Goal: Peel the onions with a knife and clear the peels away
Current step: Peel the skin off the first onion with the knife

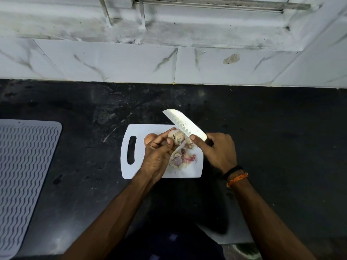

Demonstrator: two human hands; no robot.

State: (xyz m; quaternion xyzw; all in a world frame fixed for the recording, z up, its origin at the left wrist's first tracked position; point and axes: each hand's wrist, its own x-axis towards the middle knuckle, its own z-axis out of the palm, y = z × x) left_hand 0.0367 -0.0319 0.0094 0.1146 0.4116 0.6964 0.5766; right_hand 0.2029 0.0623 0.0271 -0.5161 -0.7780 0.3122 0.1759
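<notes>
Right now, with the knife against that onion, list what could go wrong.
1. The right hand has its thumb on the knife blade, which meets the onion close to the left hand; a slip could cut either.
2. The onion is held in the air, so it may twist in the grip.
3. Peels lie near the cutting board edge and could spill onto the counter.

Both bare forearms reaching forward from the bottom edge, converging toward the middle. Left hand [158,152] raised with back of hand facing up, fingers and thumb curled round a pale, partly peeled onion [176,136]. Right hand [217,151] gripping the dark handle of a broad steel knife [185,124], thumb laid along the blade's flat, wrist wearing a black band and an orange thread.
</notes>
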